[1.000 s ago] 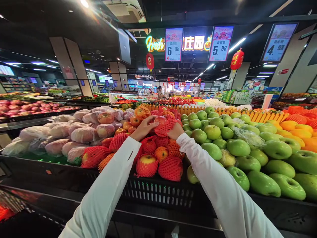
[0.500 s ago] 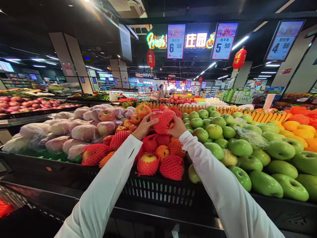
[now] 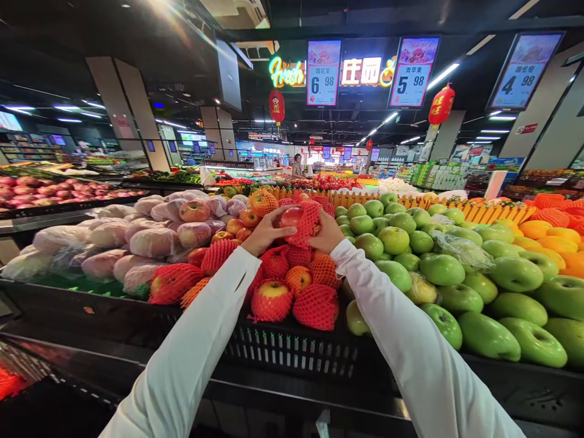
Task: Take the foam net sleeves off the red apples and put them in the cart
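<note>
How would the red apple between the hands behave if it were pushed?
The red apple would probably roll, being rounded. Its shiny bare side by the left hand may be slippery. The red net covering the side by the right hand looks flexible, so it might add some grip.

Long white smooth-fabric left sleeve (image 3: 191, 347), narrow dark slit (image 3: 236, 280) near its end. Long white smooth-fabric right sleeve (image 3: 406, 344), bunched and wrinkled at its end. Both plain, wrist-length, softly creased.

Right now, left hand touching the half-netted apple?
Touching: in the head view, the left hand has its thumb against the bare part of the apple.
</note>
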Demonstrator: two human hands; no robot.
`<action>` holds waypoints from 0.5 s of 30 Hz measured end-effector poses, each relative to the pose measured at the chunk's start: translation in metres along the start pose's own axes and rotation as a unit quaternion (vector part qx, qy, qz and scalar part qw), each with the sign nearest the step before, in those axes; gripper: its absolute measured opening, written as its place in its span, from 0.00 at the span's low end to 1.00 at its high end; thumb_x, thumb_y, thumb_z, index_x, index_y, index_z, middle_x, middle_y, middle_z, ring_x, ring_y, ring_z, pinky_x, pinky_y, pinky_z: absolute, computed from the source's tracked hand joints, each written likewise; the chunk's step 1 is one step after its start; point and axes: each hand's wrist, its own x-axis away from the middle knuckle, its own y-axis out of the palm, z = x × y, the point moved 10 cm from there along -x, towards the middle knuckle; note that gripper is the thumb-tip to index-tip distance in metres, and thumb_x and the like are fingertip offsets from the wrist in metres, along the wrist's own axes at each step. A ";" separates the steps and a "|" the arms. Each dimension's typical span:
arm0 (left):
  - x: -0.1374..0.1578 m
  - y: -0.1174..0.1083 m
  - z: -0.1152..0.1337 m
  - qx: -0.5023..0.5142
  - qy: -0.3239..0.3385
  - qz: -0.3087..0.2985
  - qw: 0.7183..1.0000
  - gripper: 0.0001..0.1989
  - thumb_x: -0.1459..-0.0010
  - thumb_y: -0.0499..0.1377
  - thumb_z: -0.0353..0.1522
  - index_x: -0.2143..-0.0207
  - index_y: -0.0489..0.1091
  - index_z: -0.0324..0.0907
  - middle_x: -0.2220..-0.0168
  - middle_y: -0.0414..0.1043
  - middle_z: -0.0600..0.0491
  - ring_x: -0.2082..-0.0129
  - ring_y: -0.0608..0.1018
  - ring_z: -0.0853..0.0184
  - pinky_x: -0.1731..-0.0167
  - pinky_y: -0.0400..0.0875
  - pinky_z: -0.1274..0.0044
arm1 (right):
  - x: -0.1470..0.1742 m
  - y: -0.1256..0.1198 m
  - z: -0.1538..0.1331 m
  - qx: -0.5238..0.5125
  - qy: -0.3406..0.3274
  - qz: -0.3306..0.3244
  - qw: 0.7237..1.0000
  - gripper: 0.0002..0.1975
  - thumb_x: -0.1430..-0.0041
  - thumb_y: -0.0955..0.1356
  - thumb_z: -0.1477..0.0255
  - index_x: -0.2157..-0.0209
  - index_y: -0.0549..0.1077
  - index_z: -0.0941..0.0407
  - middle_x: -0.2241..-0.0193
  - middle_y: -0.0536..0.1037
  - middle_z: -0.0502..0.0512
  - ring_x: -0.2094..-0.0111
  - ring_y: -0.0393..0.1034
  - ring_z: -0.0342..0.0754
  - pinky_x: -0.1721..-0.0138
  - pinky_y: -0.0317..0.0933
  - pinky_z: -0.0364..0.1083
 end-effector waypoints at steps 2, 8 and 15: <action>0.000 0.003 0.002 -0.005 0.007 -0.014 1.000 0.42 0.58 0.76 0.47 0.41 0.74 0.42 0.41 0.75 0.43 0.38 0.73 0.48 0.38 0.67 0.63 | 0.000 0.003 -0.001 0.018 -0.009 -0.011 1.000 0.36 0.58 0.76 0.70 0.45 0.70 0.58 0.45 0.77 0.66 0.42 0.70 0.62 0.36 0.61 0.59; 0.000 0.007 -0.005 -0.003 -0.017 -0.029 0.999 0.35 0.47 0.69 0.51 0.41 0.75 0.43 0.43 0.77 0.44 0.41 0.75 0.50 0.41 0.69 0.65 | 0.002 0.002 0.010 0.094 0.042 -0.002 0.995 0.36 0.58 0.76 0.65 0.47 0.69 0.62 0.45 0.75 0.73 0.42 0.70 0.67 0.38 0.63 0.63; 0.001 0.003 -0.027 -0.013 -0.100 -0.034 0.994 0.39 0.48 0.67 0.56 0.40 0.74 0.42 0.53 0.80 0.47 0.59 0.81 0.58 0.62 0.74 0.73 | 0.005 0.013 0.007 0.101 0.013 -0.035 0.994 0.41 0.56 0.77 0.63 0.42 0.66 0.62 0.43 0.73 0.72 0.40 0.69 0.66 0.38 0.62 0.62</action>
